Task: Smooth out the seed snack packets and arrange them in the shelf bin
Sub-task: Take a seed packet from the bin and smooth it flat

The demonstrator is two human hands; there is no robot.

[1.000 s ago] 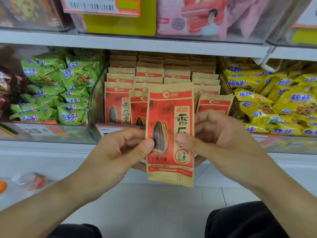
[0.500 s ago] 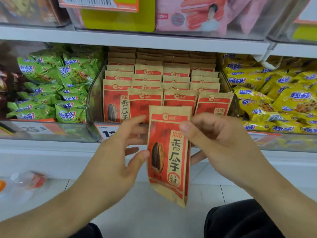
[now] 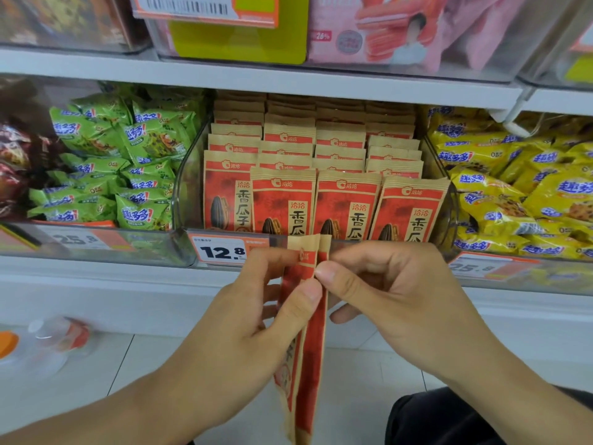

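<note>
Straight ahead, we are facing a white store shelf (image 3: 288, 81) that is spanning the whole width of the frame, with pink and yellow-green boxes sitting behind clear fronts along the top edge. Filling the middle of the frame, a clear shelf bin (image 3: 187, 187) is holding rows of red and tan seed snack packets (image 3: 345, 207), standing upright in about four columns and running back in ranks toward the rear. To the left of the bin, green snack bags (image 3: 128, 162) are lying piled loosely, and to the right, yellow snack bags (image 3: 519, 194) are heaped the same way. A price label (image 3: 221, 250) reading 12.8 is showing on the bin's front lip, just left of our hands.

Below the bin, in the lower centre of the frame, we are holding one more seed packet (image 3: 308, 348) out in front of the shelf, turned nearly edge-on to us so that it is hanging as a narrow red and tan strip, its top reaching the bin's front lip. Our left hand (image 3: 256, 316) is pinching the packet near its upper part, thumb pressing on the near side. Our right hand (image 3: 385, 290) is gripping the same upper part from the other side, thumb tip meeting the left thumb, fingers curling behind.

At the lower left edge, a blurred clear bottle (image 3: 54, 338) is lying on the pale tiled floor.
</note>
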